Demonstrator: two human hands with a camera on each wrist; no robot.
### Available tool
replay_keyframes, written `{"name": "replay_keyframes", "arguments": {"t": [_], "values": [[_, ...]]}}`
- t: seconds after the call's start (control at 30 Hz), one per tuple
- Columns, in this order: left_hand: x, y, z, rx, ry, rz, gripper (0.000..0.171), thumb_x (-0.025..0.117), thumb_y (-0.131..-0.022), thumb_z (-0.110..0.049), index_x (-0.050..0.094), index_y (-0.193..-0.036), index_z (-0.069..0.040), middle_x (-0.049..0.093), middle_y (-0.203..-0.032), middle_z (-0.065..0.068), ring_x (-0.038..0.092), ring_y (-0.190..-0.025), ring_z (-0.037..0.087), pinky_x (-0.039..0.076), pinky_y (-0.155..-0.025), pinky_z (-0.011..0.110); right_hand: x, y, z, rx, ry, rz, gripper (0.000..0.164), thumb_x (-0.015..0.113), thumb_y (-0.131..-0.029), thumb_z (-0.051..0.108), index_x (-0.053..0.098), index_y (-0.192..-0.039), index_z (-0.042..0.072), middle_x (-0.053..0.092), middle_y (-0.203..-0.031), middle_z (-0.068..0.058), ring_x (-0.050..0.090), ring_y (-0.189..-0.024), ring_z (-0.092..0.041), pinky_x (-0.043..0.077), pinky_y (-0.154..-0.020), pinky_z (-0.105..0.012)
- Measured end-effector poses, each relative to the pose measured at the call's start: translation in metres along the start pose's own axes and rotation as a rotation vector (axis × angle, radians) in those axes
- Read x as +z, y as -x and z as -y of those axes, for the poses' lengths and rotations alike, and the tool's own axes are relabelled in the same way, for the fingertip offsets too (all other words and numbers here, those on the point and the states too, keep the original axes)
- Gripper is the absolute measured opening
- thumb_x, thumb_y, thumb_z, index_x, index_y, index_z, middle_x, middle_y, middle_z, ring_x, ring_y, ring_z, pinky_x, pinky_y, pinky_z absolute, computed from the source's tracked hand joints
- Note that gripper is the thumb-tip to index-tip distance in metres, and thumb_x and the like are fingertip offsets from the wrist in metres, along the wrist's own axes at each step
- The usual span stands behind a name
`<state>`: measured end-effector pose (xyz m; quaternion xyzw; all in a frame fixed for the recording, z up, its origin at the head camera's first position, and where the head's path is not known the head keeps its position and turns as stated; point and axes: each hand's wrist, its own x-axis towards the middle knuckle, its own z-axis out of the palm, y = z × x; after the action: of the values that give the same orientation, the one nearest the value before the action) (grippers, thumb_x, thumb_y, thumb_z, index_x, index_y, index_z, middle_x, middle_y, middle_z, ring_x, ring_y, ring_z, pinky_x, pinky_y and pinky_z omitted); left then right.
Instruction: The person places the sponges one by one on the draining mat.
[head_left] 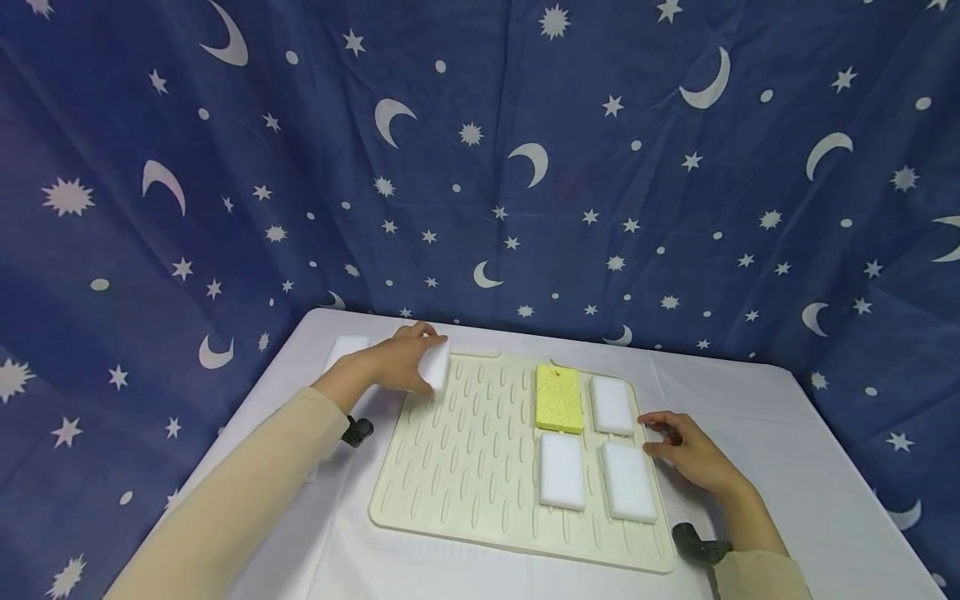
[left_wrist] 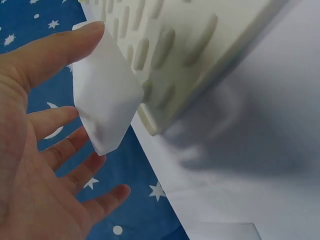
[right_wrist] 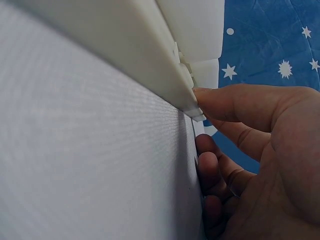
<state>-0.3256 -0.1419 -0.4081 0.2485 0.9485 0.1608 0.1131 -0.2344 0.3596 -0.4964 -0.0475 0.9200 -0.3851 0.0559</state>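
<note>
At the mat's far left corner, my left hand (head_left: pixel 401 362) grips a white sponge (head_left: pixel 435 364) by its sides, thumb on one side and fingertips on the other. In the left wrist view the held sponge (left_wrist: pixel 105 95) is tilted, beside the corner of the ribbed cream mat (left_wrist: pixel 200 75). My right hand (head_left: pixel 693 454) is at the mat's right edge, its thumb (right_wrist: pixel 225 100) touching the rim and other fingers loosely bent. On the mat's right half lie a yellow sponge (head_left: pixel 558 400) and three white sponges (head_left: pixel 562 471).
Another white block (head_left: pixel 347 348) lies on the white-covered table left of the mat, partly behind my left forearm. A blue cloth (head_left: pixel 510 167) with moons and stars hangs behind the table. Dark wrist mounts (head_left: pixel 697 546) sit below my hands.
</note>
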Motion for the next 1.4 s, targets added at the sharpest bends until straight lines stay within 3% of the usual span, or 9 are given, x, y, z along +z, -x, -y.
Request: {"name": "replay_keyframes", "arguments": {"t": [0.87,1.4], "values": [[0.017,-0.015,-0.030,0.071,-0.034,-0.003,0.097,0.088,-0.080,-0.042,0.040,-0.160,-0.013,0.035,-0.162,0.008,0.033,-0.149,0.031,0.037,-0.119,0.051,-0.002,0.001,0.005,-0.008,0.002,0.008,0.050,0.075,-0.095,0.020,0.060,-0.140,0.006,0.050,-0.130,-0.020,0.042,-0.103,-0.025,0.040,-0.079,-0.029],[0.024,-0.025,-0.049,0.079,-0.037,0.007,0.094,0.087,-0.081,-0.042,0.043,-0.159,-0.014,0.037,-0.161,0.006,0.034,-0.148,0.030,0.038,-0.117,0.051,-0.002,0.000,0.003,-0.028,-0.003,0.008,0.049,0.074,-0.095,0.022,0.061,-0.139,0.006,0.050,-0.129,-0.019,0.041,-0.100,-0.023,0.041,-0.077,-0.028]]}}
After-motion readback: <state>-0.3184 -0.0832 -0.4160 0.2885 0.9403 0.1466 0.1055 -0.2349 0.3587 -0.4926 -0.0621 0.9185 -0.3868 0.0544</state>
